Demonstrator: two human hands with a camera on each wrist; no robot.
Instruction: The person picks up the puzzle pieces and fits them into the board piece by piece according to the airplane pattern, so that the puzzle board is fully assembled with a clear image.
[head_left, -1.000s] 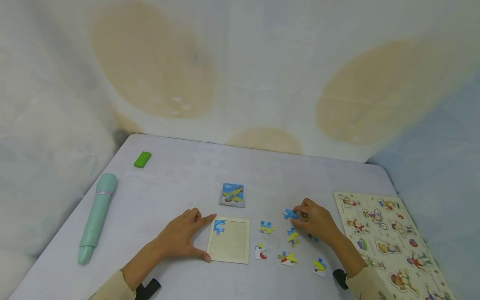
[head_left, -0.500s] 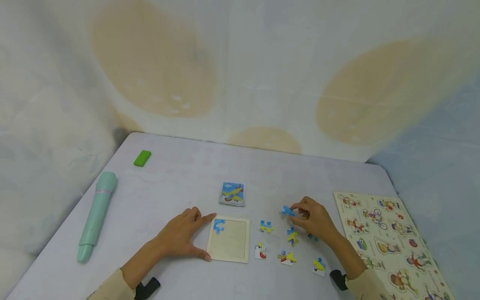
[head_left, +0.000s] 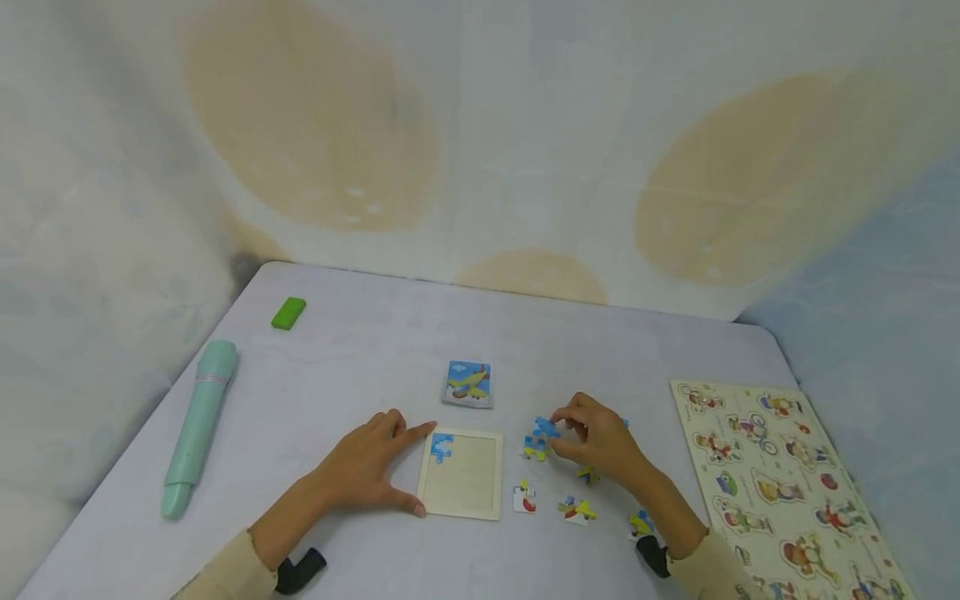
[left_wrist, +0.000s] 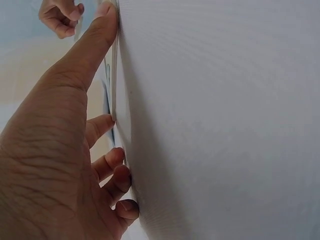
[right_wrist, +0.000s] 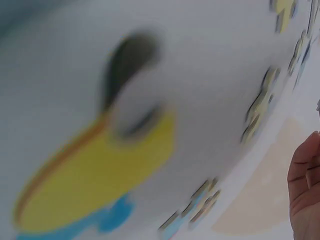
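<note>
My right hand (head_left: 600, 440) pinches a blue jigsaw piece (head_left: 545, 427) between thumb and finger, just above a blue-and-yellow jigsaw piece (head_left: 535, 450). Only part of that hand shows at the right edge of the right wrist view. With thumb and index finger spread, my left hand (head_left: 358, 468) touches the left side of a square wooden puzzle tray (head_left: 461, 513). In the left wrist view, its thumb (left_wrist: 95, 45) lies against the tray's thin edge. One blue jigsaw piece (head_left: 441, 447) sits in the tray's upper left corner. A picture tile of a yellow airplane (head_left: 468, 384) lies behind the tray.
Several loose jigsaw pieces lie right of the tray, among them a red-and-white piece (head_left: 524, 497) and a yellow one (head_left: 576, 510). A large board of cartoon figures (head_left: 795, 483) lies far right. On the left are a mint-green tube (head_left: 198, 429) and a green block (head_left: 288, 313).
My right hand has moved left toward the tray with the blue jigsaw piece, uncovering a bit of blue behind it. The left hand keeps its place at the tray.
</note>
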